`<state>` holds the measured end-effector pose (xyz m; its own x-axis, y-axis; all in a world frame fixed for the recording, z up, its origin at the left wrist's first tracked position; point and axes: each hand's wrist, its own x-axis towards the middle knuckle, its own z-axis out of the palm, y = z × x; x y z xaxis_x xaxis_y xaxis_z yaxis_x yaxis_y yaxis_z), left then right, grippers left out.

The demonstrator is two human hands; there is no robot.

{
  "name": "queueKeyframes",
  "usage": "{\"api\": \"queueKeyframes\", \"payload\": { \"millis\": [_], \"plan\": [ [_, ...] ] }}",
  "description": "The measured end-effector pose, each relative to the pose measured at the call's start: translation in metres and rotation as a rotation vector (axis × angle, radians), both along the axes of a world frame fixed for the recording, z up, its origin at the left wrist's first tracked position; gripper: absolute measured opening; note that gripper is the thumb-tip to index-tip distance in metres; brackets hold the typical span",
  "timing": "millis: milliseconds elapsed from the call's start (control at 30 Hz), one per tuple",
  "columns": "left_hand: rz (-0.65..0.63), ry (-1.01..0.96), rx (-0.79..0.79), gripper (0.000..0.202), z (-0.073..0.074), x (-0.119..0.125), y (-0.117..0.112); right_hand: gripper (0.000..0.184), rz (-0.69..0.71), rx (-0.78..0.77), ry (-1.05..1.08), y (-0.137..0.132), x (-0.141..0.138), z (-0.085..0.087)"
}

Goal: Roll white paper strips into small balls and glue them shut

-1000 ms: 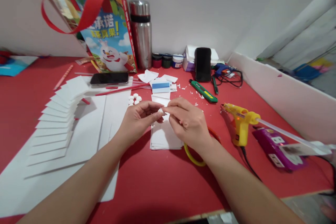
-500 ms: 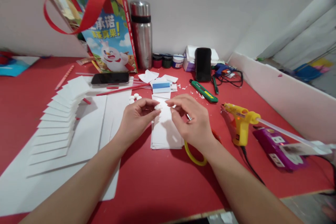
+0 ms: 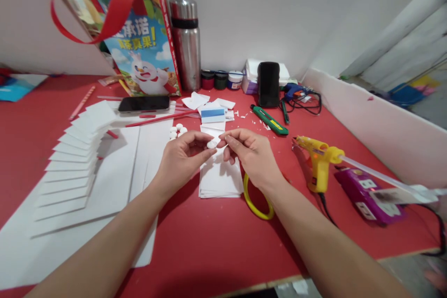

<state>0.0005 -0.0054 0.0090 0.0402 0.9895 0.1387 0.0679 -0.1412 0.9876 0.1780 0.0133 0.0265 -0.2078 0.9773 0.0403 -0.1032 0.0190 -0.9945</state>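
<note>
My left hand [image 3: 183, 158] pinches a small white rounded piece [image 3: 211, 144] between thumb and forefinger. Close beside it, my right hand [image 3: 249, 151] has its thumb and forefinger pressed together; anything between them is too small to make out. Below both hands lies a stack of white paper strips [image 3: 220, 181]. Several similar white rounded pieces [image 3: 179, 130] rest just behind my left hand. A yellow loop handle [image 3: 258, 207] shows partly under my right wrist, the rest of it covered.
On the left, a curved fanned row of white cards [image 3: 71, 163] stands on white board. At right are a yellow glue gun [image 3: 318, 160], a purple box [image 3: 368, 198] and a green cutter [image 3: 268, 120]. A steel flask [image 3: 186, 51] and picture bag [image 3: 145, 46] stand behind.
My right hand's fingers have closed into a pinch and come nearer to the white piece in my left hand. That piece now shows more plainly. The view has shifted slightly.
</note>
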Motion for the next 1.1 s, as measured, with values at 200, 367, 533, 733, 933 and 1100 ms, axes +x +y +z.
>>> {"api": "queueKeyframes", "payload": {
  "millis": [200,367,533,733,933,1100],
  "plan": [
    [-0.017,-0.022,0.000,0.027,0.002,0.002,-0.001,0.031,0.000,-0.151,0.062,-0.001,-0.005,-0.004],
    [-0.046,-0.015,0.052,0.022,0.005,0.002,-0.003,0.035,0.096,-0.280,0.145,-0.001,-0.007,-0.005],
    [-0.034,0.033,0.074,0.015,0.008,0.003,-0.005,0.035,0.087,-0.224,0.092,-0.001,-0.008,-0.009],
    [-0.014,0.122,0.076,0.017,0.007,0.003,-0.005,0.031,-0.042,0.043,-0.189,-0.005,-0.009,-0.008],
    [-0.032,0.128,0.050,0.016,0.007,0.002,-0.006,0.025,-0.102,0.222,-0.349,-0.009,-0.007,-0.007],
    [-0.075,0.109,0.034,0.016,0.006,0.001,-0.007,0.022,-0.148,0.433,-0.515,-0.010,-0.005,-0.008]
  ]
}}
